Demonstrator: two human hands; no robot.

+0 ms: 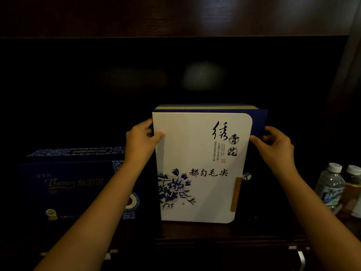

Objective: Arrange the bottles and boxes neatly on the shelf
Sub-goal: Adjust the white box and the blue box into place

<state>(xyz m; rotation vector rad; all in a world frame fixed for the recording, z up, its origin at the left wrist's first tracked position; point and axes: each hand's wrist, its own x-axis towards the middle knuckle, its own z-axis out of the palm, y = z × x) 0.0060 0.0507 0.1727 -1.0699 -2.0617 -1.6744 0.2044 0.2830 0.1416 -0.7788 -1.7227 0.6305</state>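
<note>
A tall white box (201, 153) with blue flowers and black writing stands upright in the middle of the dark wooden shelf (195, 231). My left hand (141, 141) grips its upper left edge, thumb on the front face. My right hand (275, 145) grips its upper right edge, by the blue back flap. A wide dark blue box (74, 184) stands to the left, partly behind my left forearm. Two bottles stand at the far right: a clear water bottle (330, 188) with a white cap and an amber-filled bottle (353, 188) beside it.
The shelf recess is very dark; its back wall and the board above it show only dim reflections. A dark wooden side panel (343, 85) rises at the right. Below the shelf front, a metal handle (301, 259) shows at the lower right.
</note>
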